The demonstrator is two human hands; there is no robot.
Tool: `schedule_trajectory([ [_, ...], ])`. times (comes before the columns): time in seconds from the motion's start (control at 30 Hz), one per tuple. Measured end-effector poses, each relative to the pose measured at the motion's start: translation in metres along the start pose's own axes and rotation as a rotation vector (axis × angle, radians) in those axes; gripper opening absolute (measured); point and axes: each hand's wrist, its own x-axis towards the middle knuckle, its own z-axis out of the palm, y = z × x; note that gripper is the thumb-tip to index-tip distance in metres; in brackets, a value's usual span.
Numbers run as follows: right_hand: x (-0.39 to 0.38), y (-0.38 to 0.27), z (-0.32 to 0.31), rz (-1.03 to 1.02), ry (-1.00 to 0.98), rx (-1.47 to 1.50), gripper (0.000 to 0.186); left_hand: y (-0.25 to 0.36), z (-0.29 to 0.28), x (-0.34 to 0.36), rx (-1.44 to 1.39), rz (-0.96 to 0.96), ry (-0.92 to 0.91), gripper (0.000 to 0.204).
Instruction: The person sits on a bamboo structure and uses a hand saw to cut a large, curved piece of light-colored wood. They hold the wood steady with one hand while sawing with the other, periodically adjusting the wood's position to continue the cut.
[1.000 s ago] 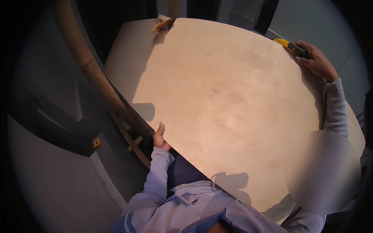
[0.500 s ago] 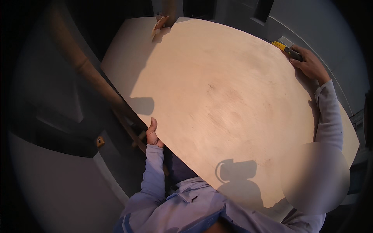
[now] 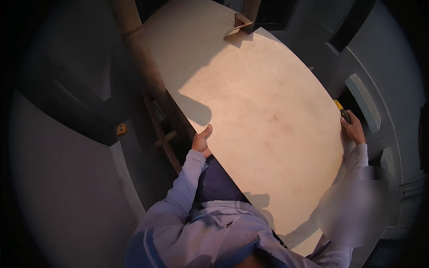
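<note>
A large pale plywood board [image 3: 268, 138] lies slantwise in front of me, its surface smudged and partly shaded. My left hand [image 3: 202, 141] is closed around its left edge, thumb on top and the other fingers hidden underneath. At the opposite edge, my right hand [image 3: 355, 128] is wrapped around a yellow-and-black utility knife [image 3: 341, 110]. The knife lies along that edge; whether a blade is out cannot be made out. A blurred patch covers part of my right forearm.
A thick bamboo pole [image 3: 139, 51] runs along the board's far left side. Folded cardboard [image 3: 238, 25] sits by a post at the far edge. To the left is a yellow tape measure [image 3: 121, 129]; a pale block [image 3: 364, 103] lies beyond my right hand.
My view has turned, so the board and cardboard sit farther right and at a steeper slant. The right hand with the knife appears lower in view. Both hands keep their holds.
</note>
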Motion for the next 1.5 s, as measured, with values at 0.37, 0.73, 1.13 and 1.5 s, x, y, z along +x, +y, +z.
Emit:
schedule_trajectory([
  [0.37,0.015,0.002,0.009,0.046,-0.054,-0.072,0.030,0.016,0.000,-0.003,-0.055,-0.044,-0.047,0.051],
  [0.73,0.028,0.029,0.037,0.156,-0.130,0.021,0.032,0.009,-0.009,-0.004,-0.042,-0.023,0.045,0.048],
  [1.13,0.015,0.002,0.019,0.160,-0.087,-0.127,0.038,0.012,0.011,-0.004,0.076,0.057,0.121,0.058],
  [1.5,-0.043,-0.158,-0.095,-0.052,0.218,-0.601,0.062,-0.089,0.008,0.059,0.023,0.111,0.335,0.089],
])
